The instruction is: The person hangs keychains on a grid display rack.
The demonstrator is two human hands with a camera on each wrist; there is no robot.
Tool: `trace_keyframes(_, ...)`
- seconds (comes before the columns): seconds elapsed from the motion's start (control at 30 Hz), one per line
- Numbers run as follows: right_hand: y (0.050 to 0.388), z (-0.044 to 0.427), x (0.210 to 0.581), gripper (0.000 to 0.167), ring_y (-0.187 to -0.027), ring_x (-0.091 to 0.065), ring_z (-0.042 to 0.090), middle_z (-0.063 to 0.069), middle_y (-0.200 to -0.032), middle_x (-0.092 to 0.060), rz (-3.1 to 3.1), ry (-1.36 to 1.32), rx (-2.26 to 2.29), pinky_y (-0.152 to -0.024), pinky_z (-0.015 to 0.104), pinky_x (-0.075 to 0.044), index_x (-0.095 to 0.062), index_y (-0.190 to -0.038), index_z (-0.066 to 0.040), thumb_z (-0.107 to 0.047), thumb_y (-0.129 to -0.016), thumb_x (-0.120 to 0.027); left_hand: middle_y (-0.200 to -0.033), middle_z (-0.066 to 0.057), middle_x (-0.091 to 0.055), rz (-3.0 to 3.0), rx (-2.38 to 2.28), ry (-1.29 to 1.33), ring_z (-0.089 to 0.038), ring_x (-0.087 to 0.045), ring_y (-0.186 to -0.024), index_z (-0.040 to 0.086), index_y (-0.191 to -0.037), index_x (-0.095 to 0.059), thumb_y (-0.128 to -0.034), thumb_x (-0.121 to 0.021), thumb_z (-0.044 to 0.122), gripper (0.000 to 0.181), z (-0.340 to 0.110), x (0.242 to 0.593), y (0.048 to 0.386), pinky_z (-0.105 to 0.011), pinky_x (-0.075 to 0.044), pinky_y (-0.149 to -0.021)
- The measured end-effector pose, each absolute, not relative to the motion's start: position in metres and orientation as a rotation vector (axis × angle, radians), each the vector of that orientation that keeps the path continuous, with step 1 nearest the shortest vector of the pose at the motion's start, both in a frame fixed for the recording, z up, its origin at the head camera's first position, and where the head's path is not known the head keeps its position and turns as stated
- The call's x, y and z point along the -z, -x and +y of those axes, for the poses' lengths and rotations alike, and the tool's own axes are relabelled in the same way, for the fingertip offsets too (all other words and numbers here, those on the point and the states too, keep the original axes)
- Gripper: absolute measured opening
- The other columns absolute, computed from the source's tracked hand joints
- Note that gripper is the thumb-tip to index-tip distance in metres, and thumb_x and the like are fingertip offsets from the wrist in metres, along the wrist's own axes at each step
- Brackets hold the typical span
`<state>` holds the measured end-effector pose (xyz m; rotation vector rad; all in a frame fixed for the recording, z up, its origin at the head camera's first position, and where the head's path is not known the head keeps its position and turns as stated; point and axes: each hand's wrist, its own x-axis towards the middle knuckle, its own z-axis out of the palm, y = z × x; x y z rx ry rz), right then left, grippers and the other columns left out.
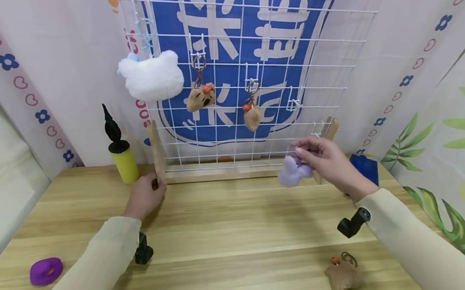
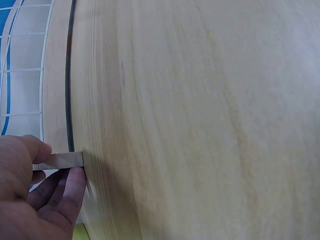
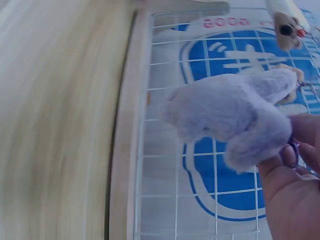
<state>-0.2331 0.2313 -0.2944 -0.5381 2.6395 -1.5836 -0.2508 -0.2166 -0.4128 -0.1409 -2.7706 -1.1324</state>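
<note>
Lilac plush [image 1: 291, 174] | right hand [image 1: 325, 157] holds it | ring [image 3: 295, 150] partly hidden

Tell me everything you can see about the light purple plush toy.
The plush toy is pale purple and looks fluffy, with a rounded body and two stubby lobes, perhaps ears or limbs. A darker loop shows at one end, where the right-hand grip pinches it. It is held off the table, before the lower right of the wire grid. Whether it touches the grid is unclear.
</note>
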Motion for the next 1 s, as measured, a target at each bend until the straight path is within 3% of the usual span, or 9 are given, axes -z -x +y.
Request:
trace_keyframes(0.17,0.243,0.232,0.282,0.028,-0.093,-0.066,0.004,-0.004,-0.105,-0.067,2.448,0.455,1.868,-0.078,0.016,-0.057,-0.064,-0.131,-0.005,-0.02,-0.107,-0.059,-0.077,-0.014,-0.06,-2.762,1.131,0.142,-0.02,-0.051,-0.065,-0.008,-0.101,-0.062,-0.1001,-0.056,0.006,0.016,-0.217,0.416,0.249,-0.031,-0.043,-0.058)
trace_keyframes(0.37,0.248,0.232,0.269,0.017,-0.094,-0.074,0.007,-0.003,-0.104,-0.069,2.29,0.494,2.062,-0.09,0.021,-0.059,-0.067,-0.119,-0.013,-0.009,-0.104,-0.063,-0.08,-0.016,-0.063,-2.764,1.134,0.143,-0.02,-0.052,-0.065,-0.009,-0.104,-0.063,-0.1008,-0.056,0.006,0.017,-0.216,0.417,0.25,-0.031,-0.044,-0.058)
trace_keyframes(0.67,0.25,0.231,0.252,0.024,-0.098,-0.072,0.008,0.001,-0.108,-0.067,2.295,0.625,2.074,-0.092,0.021,-0.059,-0.065,-0.122,-0.008,0.003,-0.102,-0.059,-0.084,-0.019,-0.066,-2.76,1.132,0.144,-0.022,-0.055,-0.068,-0.009,-0.103,-0.063,-0.1009,-0.056,0.007,0.018,-0.217,0.417,0.255,-0.031,-0.045,-0.06)
trace_keyframes(0.83,0.254,0.229,0.236,0.02,-0.088,-0.066,0.008,0.001,-0.102,-0.066,2.338,0.686,2.001,-0.079,0.018,-0.059,-0.063,-0.122,-0.007,-0.001,-0.105,-0.056,-0.085,-0.019,-0.065,-2.761,1.134,0.147,-0.022,-0.054,-0.068,-0.01,-0.105,-0.063,-0.1009,-0.056,0.007,0.019,-0.218,0.417,0.254,-0.031,-0.045,-0.06)
trace_keyframes(1.0,0.259,0.226,0.215,0.019,-0.07,-0.054,0.011,-0.001,-0.086,-0.061,2.379,0.692,1.952,-0.062,0.02,-0.05,-0.064,-0.117,-0.007,-0.022,-0.109,-0.055,-0.082,-0.018,-0.064,-2.755,1.136,0.153,-0.022,-0.054,-0.067,-0.01,-0.104,-0.063,-0.1003,-0.055,0.006,0.018,-0.218,0.416,0.253,-0.032,-0.045,-0.06)
